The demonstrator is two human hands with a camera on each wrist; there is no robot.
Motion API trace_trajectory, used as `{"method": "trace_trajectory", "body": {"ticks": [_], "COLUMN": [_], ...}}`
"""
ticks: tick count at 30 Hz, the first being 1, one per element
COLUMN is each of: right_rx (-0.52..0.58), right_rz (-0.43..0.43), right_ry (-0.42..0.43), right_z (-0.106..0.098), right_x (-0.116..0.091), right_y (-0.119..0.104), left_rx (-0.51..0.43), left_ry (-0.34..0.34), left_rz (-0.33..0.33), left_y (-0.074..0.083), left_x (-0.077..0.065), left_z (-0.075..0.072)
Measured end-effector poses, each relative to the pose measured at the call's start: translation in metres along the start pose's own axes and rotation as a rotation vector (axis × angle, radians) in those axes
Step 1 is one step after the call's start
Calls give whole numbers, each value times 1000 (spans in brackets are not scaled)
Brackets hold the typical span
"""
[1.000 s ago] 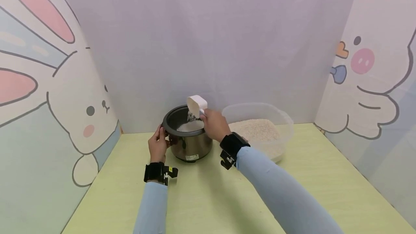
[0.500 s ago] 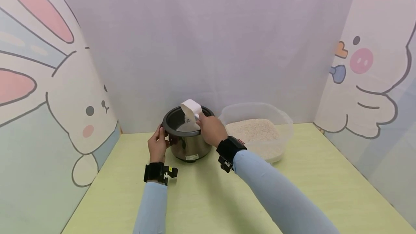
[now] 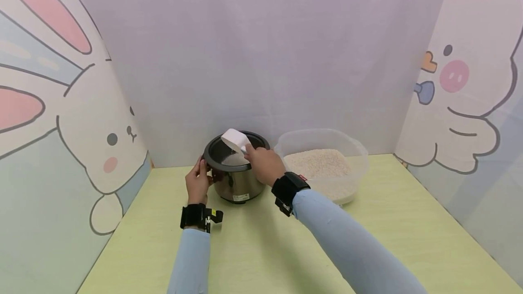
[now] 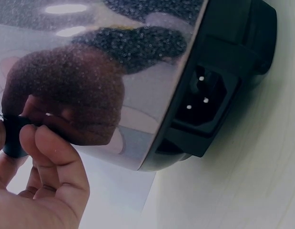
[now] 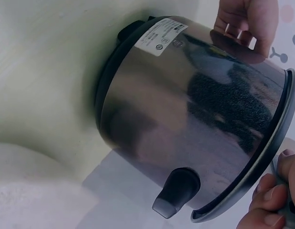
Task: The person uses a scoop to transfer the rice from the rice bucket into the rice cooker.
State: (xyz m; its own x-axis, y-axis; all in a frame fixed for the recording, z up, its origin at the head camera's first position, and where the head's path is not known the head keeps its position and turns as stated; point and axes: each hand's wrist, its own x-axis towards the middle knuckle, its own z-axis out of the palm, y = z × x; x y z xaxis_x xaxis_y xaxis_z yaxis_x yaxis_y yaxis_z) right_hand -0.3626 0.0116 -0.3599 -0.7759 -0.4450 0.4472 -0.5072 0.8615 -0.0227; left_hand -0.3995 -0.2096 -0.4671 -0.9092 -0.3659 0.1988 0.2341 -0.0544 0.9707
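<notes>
A rice cooker (image 3: 241, 186) with a dark metallic body and black rim stands lidless at the back of the table, whitish rice (image 3: 234, 160) inside it. My left hand (image 3: 198, 184) grips its left side; the left wrist view shows thumb and fingers around a small black side handle (image 4: 15, 138). My right hand (image 3: 266, 165) holds a white measuring scoop (image 3: 236, 139) by its handle, tipped mouth-down over the cooker's opening. In the right wrist view the fingers (image 5: 273, 198) are close to the rim, and the scoop's cup is hidden.
A translucent plastic bin (image 3: 357, 151) of rice (image 3: 320, 162) stands right of the cooker, behind my right forearm. A power inlet (image 4: 202, 98) is low on the cooker's body, and another black side handle (image 5: 179, 191) sticks out. Cartoon-printed walls enclose the pale green table (image 3: 245, 257).
The scoop has moved left and down over the cooker and tipped further over; the rice falling from it earlier has thinned out. My left hand has stayed on the cooker.
</notes>
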Motion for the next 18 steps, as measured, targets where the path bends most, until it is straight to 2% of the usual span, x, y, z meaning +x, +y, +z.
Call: {"method": "trace_trajectory", "body": {"ticks": [5, 11, 14, 18], "right_rx": [-90, -74, 38, 370], "right_rz": [-43, -51, -23, 100], "right_ry": [-7, -6, -13, 6], "right_z": [2, -2, -4, -7], "right_x": [-3, -5, -5, -4], "right_y": [3, 9, 15, 31], "left_rx": [1, -14, -18, -11], "left_ry": [1, -12, -12, -1], "left_rz": [-5, -3, -6, -3], "left_y": [-1, 4, 4, 0], "left_x": [0, -2, -1, 1], "left_z": [1, 1, 0, 0]}}
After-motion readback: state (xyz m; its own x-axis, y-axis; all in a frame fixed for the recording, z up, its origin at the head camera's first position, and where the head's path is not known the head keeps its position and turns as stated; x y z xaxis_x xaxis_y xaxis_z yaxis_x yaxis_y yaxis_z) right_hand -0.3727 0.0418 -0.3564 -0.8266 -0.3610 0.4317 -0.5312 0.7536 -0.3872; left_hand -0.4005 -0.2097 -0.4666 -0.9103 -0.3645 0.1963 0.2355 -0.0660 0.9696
